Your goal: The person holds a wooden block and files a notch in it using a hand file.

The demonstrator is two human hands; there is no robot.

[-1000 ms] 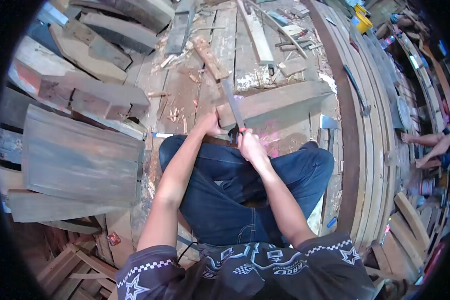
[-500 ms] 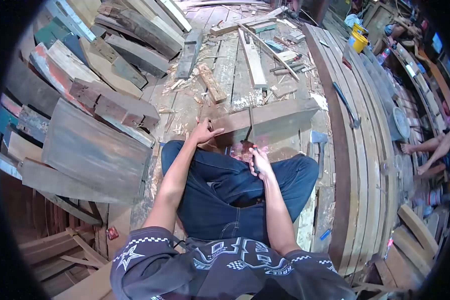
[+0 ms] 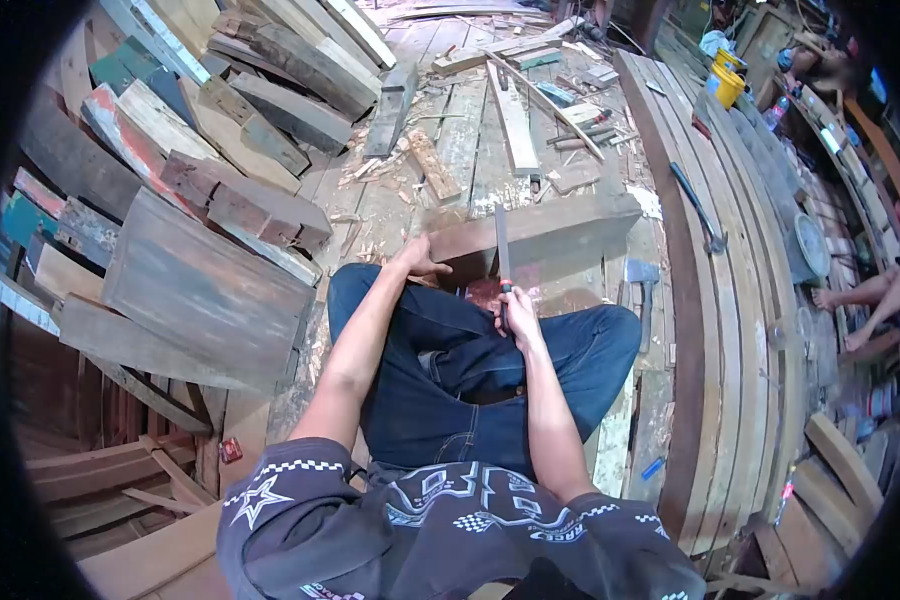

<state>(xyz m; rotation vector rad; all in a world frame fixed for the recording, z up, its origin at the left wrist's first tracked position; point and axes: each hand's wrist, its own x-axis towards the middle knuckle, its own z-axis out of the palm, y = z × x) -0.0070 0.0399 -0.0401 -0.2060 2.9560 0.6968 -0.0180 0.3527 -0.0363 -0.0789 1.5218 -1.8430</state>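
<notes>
A thick brown wooden beam (image 3: 570, 225) lies crosswise in front of my crossed legs. My left hand (image 3: 417, 258) is closed around its left end, the thumb on the near side. In my right hand (image 3: 517, 314) is a file (image 3: 502, 240) with a long, flat grey blade and a dark handle with an orange-red part. The fingers are wrapped round the handle. Its blade points away from me and crosses the beam's near face and top edge; whether it touches the wood I cannot tell.
An axe (image 3: 643, 290) lies right of my knee, and a hammer-like tool (image 3: 712, 225) rests on the long planks (image 3: 715, 370). Stacked timber (image 3: 205, 290) fills the left. Wood chips and offcuts (image 3: 433, 170) litter the floor ahead. Another person's legs (image 3: 865, 305) show at far right.
The file has turned so that more of its flat blade shows, and my right hand has shifted slightly left. My left thumb has drawn in at the beam's end. The whole view has shifted a little.
</notes>
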